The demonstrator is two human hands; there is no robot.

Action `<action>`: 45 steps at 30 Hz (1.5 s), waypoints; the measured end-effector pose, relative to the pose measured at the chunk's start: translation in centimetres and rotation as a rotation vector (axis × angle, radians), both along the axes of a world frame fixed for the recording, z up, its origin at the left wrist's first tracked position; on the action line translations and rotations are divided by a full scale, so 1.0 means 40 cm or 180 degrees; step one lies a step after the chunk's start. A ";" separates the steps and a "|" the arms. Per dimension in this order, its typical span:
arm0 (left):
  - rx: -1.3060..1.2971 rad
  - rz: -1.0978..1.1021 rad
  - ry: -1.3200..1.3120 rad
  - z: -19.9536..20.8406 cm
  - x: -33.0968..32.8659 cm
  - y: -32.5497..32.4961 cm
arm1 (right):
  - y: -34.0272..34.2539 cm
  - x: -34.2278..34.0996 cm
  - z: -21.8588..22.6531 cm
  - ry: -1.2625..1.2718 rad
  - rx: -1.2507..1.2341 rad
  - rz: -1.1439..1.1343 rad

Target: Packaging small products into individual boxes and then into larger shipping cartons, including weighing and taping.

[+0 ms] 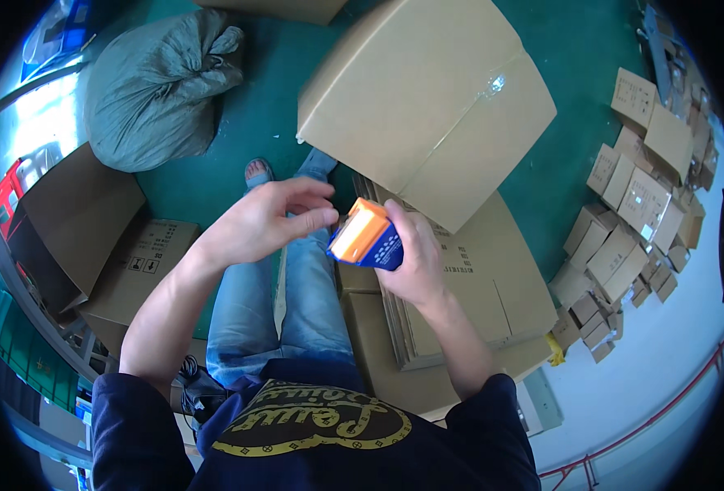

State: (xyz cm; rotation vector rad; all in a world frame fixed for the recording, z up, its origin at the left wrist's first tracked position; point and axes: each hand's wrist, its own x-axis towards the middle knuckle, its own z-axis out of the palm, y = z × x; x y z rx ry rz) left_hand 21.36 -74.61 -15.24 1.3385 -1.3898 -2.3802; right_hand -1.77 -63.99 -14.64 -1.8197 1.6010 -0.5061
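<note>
My right hand (418,260) is wrapped round a chunky blue and orange tool (370,237) that looks like a tape dispenser, its orange face turned toward my left hand. White marks cover its blue side. My left hand (287,214) is open, thumb apart from the fingers, with the thumb tip close to the tool's left edge; I cannot tell if they touch. Just beyond both hands a large closed carton (427,98) stands tilted, a shiny strip of tape along its seam. It rests by a stack of flattened cartons (485,286) to my right.
An open carton (84,213) stands to the left, in front of a metal frame. A tied grey-green sack (153,94) sits far left on the green floor (272,65). Many small cartons (640,204) lie piled at the right along a white wall. My legs are between the cartons.
</note>
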 end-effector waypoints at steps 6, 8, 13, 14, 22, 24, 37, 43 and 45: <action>0.0777 -0.0208 0.0869 0.018 -0.037 -0.007 | 0.041 -0.009 -0.019 -0.0144 -0.0544 0.0178; 0.0401 -0.0514 0.0563 0.025 -0.040 -0.013 | 0.047 -0.012 -0.020 0.0006 -0.0593 0.0208; -0.0107 -0.0636 0.0110 0.024 -0.042 0.003 | 0.029 0.004 -0.002 0.0155 -0.0409 0.0401; -0.0715 -0.0719 -0.0145 0.024 -0.045 0.011 | 0.031 0.005 -0.005 0.0163 -0.0399 0.0416; -0.1183 -0.1026 -0.0609 -0.004 -0.017 0.016 | 0.022 0.009 -0.007 0.0497 0.0103 0.0387; -0.1005 -0.0768 -0.0429 -0.022 0.003 0.007 | 0.043 -0.019 -0.003 0.0467 0.0188 0.0288; -0.0472 0.0091 -0.0672 -0.185 0.117 -0.107 | 0.106 -0.131 -0.021 0.1616 0.1023 -0.0194; -0.0642 0.0263 -0.0685 -0.312 0.101 -0.097 | 0.115 -0.126 -0.050 0.1713 0.0856 -0.0335; -0.0794 0.0281 -0.0570 -0.351 0.093 -0.093 | 0.116 -0.127 -0.060 0.1738 0.0888 -0.0408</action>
